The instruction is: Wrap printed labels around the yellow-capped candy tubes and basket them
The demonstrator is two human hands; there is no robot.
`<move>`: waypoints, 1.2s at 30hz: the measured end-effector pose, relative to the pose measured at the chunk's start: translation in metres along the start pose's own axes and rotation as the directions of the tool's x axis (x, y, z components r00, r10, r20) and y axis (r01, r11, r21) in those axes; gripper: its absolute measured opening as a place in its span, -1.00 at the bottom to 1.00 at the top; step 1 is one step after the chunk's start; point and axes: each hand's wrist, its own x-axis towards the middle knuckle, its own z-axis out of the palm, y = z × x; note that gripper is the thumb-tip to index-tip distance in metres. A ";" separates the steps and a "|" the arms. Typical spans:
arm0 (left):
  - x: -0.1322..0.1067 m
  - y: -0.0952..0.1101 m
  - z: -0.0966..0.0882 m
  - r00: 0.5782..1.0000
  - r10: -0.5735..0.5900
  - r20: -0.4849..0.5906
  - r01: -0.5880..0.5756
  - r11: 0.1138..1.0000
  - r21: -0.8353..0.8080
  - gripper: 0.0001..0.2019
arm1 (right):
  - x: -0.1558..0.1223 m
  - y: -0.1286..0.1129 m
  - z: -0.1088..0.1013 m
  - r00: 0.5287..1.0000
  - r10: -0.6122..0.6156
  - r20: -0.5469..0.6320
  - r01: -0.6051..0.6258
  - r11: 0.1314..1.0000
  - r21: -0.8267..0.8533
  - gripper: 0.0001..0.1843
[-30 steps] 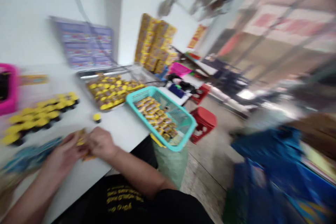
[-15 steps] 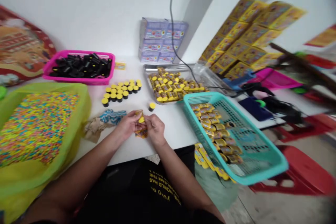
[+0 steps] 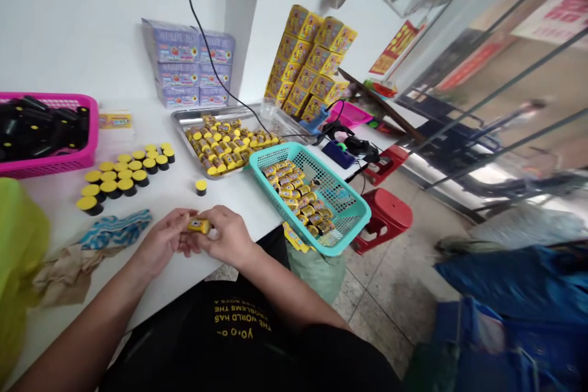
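Both my hands meet over the white table, and a small yellow-wrapped tube (image 3: 199, 226) sits between their fingers. My left hand (image 3: 162, 242) holds its near end, while my right hand (image 3: 226, 236) pinches the other. Closest to them, a single yellow-capped black tube (image 3: 201, 187) stands alone. Further left is a group of several matching tubes (image 3: 124, 174). A blue-striped cloth (image 3: 114, 228) and crumpled brown paper (image 3: 64, 271) lie just left of my left hand.
A steel tray (image 3: 184, 125) holds many wrapped tubes, and a teal plastic basket (image 3: 312, 211) holds more at the table's right edge. A pink basket (image 3: 46, 165) holds black tubes. Stacked boxes stand behind; red stools (image 3: 386, 214) sit on the tiled floor.
The view has swung, shifting the table and its objects left in the picture. My hands remain together at the table's front, with the yellow wrapper now compact between my fingers.
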 end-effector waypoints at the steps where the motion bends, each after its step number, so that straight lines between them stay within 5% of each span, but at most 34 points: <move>1: 0.000 0.001 -0.001 0.998 0.035 -0.047 -0.032 0.997 0.069 -0.52 | -0.004 0.001 -0.015 0.999 0.011 -0.036 -0.011 1.000 -0.010 -0.74; 5: 0.008 -0.002 -0.012 0.926 0.276 -0.257 -0.173 0.917 0.359 -0.69 | -0.026 0.021 -0.099 0.976 0.123 -0.178 -0.156 0.969 -0.191 -0.75; 9: 0.016 -0.005 -0.025 0.819 0.464 -0.336 -0.160 0.748 0.644 -0.71 | -0.044 0.074 -0.172 0.899 0.393 -0.194 -0.439 0.802 -0.405 -0.69; 15: 0.011 0.011 -0.038 0.792 0.510 -0.337 0.034 0.514 0.857 -0.63 | -0.058 0.142 -0.191 0.804 0.594 0.031 -0.564 0.778 -0.278 -0.60; 18: 0.001 0.020 -0.035 0.803 0.491 -0.337 0.142 0.392 0.909 -0.68 | -0.057 0.130 -0.185 0.844 0.523 -0.117 -0.523 0.755 -0.397 -0.57; 22: 0.004 0.015 -0.026 0.870 0.388 -0.305 0.220 0.250 0.943 -0.64 | -0.049 0.072 -0.157 0.868 0.292 -0.401 -0.437 0.831 -0.343 -0.56; 24: 0.013 0.006 -0.023 0.894 0.338 -0.294 0.238 0.198 0.951 -0.64 | -0.045 0.042 -0.131 0.919 0.120 -0.376 -0.232 0.935 -0.269 -0.70; 26: 0.024 -0.001 -0.024 0.907 0.308 -0.287 0.238 0.188 0.953 -0.72 | -0.040 0.024 -0.099 0.975 -0.005 -0.221 -0.034 0.984 -0.173 -0.83; 28: 0.031 -0.006 -0.027 0.904 0.316 -0.287 0.221 0.229 0.948 -0.84 | -0.035 0.020 -0.067 0.999 -0.045 -0.021 0.044 0.998 -0.037 -0.86; 31: 0.033 -0.009 -0.035 0.883 0.355 -0.307 0.173 0.362 0.916 -0.89 | -0.025 0.031 -0.025 0.989 0.015 0.145 -0.026 0.997 0.074 -0.80; 36: 0.026 -0.016 -0.042 0.861 0.412 -0.297 -0.021 0.615 0.789 -0.90 | 0.002 0.048 0.018 0.962 0.250 0.106 -0.267 0.944 0.192 -0.63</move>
